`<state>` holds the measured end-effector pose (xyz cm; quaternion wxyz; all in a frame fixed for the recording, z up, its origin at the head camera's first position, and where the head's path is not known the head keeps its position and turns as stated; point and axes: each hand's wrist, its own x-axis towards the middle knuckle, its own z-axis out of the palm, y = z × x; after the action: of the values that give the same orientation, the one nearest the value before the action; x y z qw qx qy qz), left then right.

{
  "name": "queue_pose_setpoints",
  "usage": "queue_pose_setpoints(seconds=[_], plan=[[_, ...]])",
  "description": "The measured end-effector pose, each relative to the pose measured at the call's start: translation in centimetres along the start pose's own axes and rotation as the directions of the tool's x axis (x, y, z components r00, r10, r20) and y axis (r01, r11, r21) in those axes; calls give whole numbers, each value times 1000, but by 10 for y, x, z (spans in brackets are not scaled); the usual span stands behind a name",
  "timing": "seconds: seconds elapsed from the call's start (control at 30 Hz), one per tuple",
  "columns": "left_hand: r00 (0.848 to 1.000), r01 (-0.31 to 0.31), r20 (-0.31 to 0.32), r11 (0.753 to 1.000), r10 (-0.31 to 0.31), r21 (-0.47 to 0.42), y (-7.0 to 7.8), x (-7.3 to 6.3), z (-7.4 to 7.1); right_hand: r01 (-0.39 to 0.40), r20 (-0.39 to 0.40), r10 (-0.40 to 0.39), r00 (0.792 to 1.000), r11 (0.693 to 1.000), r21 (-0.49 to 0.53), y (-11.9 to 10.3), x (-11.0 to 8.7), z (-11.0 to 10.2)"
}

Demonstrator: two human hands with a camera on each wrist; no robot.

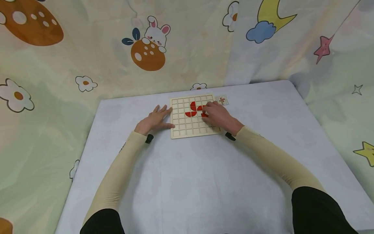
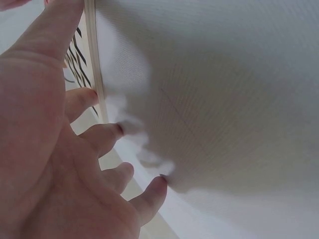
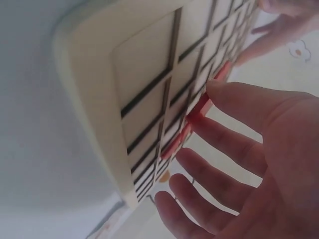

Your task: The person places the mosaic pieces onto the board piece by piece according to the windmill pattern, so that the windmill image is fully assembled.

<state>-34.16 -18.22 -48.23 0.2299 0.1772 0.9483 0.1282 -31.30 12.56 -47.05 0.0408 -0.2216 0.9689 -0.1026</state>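
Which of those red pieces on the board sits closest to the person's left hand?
The leftmost red piece in the head view, at the group's lower left. The others on the grid board lie farther right, away from the left hand.

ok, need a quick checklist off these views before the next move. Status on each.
1. Board flat on the table: ok.
2. Left grip steadying the board: ok, thumb on its left edge.
3. Right grip on a red piece: ok, thumb and forefinger touch it.
4. That piece fully seated in its square: cannot tell, partly covered.
5. Pattern card in sight: ok, beside the board's upper right corner.
6. All red shapes unobstructed in the head view: not ok, the right grip covers part of the right-hand ones.
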Motion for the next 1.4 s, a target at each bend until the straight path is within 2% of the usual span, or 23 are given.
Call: queue_pose_setpoints(seconds=[0.27, 0.8, 1.0, 1.4], plan=[[1000, 7, 1, 1000, -7, -13, 0, 0, 1, 22, -38, -24, 999, 999, -46, -7, 13, 8], [1000, 9, -4, 1000, -9, 0, -1, 1, 3, 10, -67, -14, 998, 998, -62, -4, 14, 9], [1000, 6, -5, 1000, -6, -3, 1, 0, 2, 14, -73, -16, 997, 1000, -26, -3, 17, 9], [1000, 8, -12, 1000, -8, 5, 0, 3, 1, -26, -47, 26, 999, 1000, 6, -6, 22, 10]])
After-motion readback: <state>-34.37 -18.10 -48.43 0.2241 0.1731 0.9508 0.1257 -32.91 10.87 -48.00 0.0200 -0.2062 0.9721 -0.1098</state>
